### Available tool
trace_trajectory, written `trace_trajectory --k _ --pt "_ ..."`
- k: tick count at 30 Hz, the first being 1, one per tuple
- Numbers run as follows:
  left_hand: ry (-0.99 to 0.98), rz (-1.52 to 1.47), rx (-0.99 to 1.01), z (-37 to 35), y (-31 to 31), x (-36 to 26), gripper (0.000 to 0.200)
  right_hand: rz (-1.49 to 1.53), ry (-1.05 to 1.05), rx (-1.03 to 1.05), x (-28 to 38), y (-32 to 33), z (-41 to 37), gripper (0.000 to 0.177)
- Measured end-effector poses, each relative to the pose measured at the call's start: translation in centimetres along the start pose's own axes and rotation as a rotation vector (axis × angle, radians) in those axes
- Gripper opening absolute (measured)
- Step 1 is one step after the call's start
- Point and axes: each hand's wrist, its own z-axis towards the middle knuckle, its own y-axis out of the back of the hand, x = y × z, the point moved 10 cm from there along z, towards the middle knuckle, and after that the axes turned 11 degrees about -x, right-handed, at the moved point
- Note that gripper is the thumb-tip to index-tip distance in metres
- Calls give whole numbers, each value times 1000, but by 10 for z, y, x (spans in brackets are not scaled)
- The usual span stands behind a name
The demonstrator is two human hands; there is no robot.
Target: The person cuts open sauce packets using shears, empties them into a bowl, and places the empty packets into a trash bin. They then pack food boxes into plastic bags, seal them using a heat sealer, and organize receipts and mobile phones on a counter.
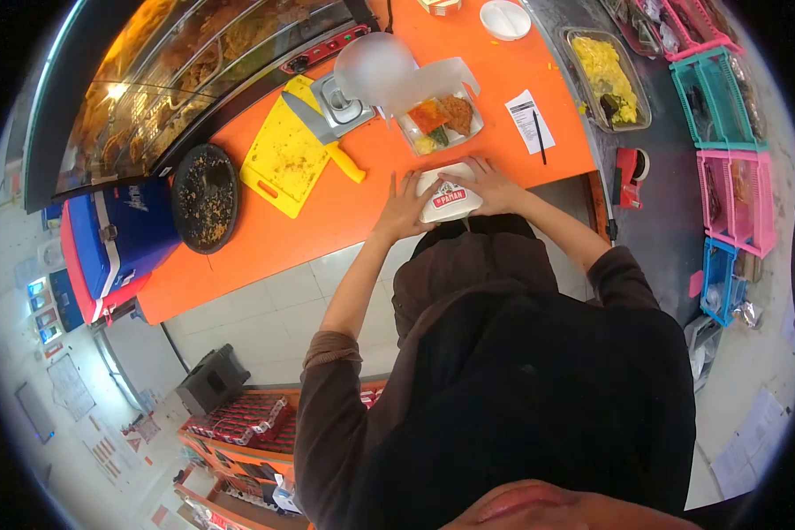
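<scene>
A closed white box (450, 192) with a red and black printed label lies at the orange table's near edge. My left hand (404, 205) grips its left side, and my right hand (495, 187) holds its right side, thumbs on the lid. Just beyond it sits an open food box (464, 140) with fried chicken, something orange and greens inside. A blurred patch covers part of the view behind that open box. To the left, a knife (307, 116) lies over a yellow cutting board (289, 157). A pen (539, 137) rests on a paper slip (523, 112) to the right.
The orange table (265, 256) also bears a black round tray (205, 199) with crumbs and a metal container (340, 106). A heated display case (194, 71) stands upper left, near a blue cooler (132, 225). A tub of yellow food (605, 78) and coloured baskets (715, 97) are at right.
</scene>
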Motion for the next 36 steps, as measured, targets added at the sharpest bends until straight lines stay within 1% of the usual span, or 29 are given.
trace_trajectory --k 1,3,4,6,7,9,10,12,13,14,15,16,17,19,20,21,22,23,24,25,26,27,28,30,31,33,34,35,36 --pt "-4 -4 6 -1 -5 1 100 3 -8 1 -5 -6 -2 109" --pt "-106 104 -134 -5 -4 -6 98 -40 16 29 -4 -17 -7 103" --pt "-111 101 -129 -8 -10 -5 98 -38 8 28 -1 -22 -11 103" --pt "-129 153 -135 -10 -6 -13 92 -267 -7 -60 8 -15 -16 102" --pt "-142 150 -131 -11 -5 -18 92 -269 -20 -64 9 -12 -18 102" --pt "6 77 -91 -6 14 -25 86 -194 -63 78 17 -5 -17 102" --pt "-7 73 -81 -5 7 -31 86 -190 -79 75 18 -8 -18 102" --pt "88 137 -126 4 -7 -26 81 -236 -87 99 14 -18 -20 100" --pt "56 138 -128 9 -13 -26 81 -247 -112 82 9 -23 -21 100" --pt "93 95 -128 10 -18 -20 80 -223 -80 -9 6 -29 -22 102" --pt "129 49 -126 12 -19 -16 79 -203 -47 -98 9 -19 -22 104" --pt "141 23 -92 14 -22 -14 81 -147 -68 -127 6 -13 -29 91" --pt "145 -1 -84 16 -20 -14 86 -170 -97 -148 -3 7 -40 91" --pt "147 -42 -59 20 -15 -19 99 359 -167 -453 -18 82 -79 67" --pt "153 -57 -47 24 -12 -23 108 210 -354 -635 -44 116 -120 48" --pt "137 -37 -23 27 -10 -26 113 71 -571 -851 -81 139 -178 40" --pt "130 -15 -1 29 -10 -30 119 83 -764 -1001 -127 155 -237 32" --pt "110 -21 -1 32 -6 -39 119 2 -870 -1194 -150 178 -297 27" --pt "141 -17 -28 33 1 -42 118 19 -1040 -1284 -177 184 -347 24" --pt "175 -10 -57 34 6 -48 117 15 -1040 -1297 -201 190 -373 24" --pt "166 -9 -63 34 4 -59 117 309 -1227 -1136 -245 167 -396 21" --pt "183 -6 -147 34 8 -71 115 600 -1388 -943 -267 146 -409 20" --pt "203 -4 -229 37 9 -81 114 596 -1387 -948 -279 149 -419 20" --pt "210 -24 -246 52 7 -119 112 1305 -1298 -590 -271 104 -389 18" --pt "223 -38 -257 54 8 -138 110 1317 -1303 -583 -272 97 -397 18" --pt "215 -19 -269 67 6 -179 109 1387 -1065 -717 -281 97 -392 24" --pt "205 -10 -295 75 7 -199 108 1514 -893 -926 -273 103 -398 26" --pt "214 0 -305 83 7 -214 108 1519 -879 -914 -269 91 -399 26" --pt "219 2 -331 94 5 -231 107 1009 -889 -913 -275 93 -410 23"
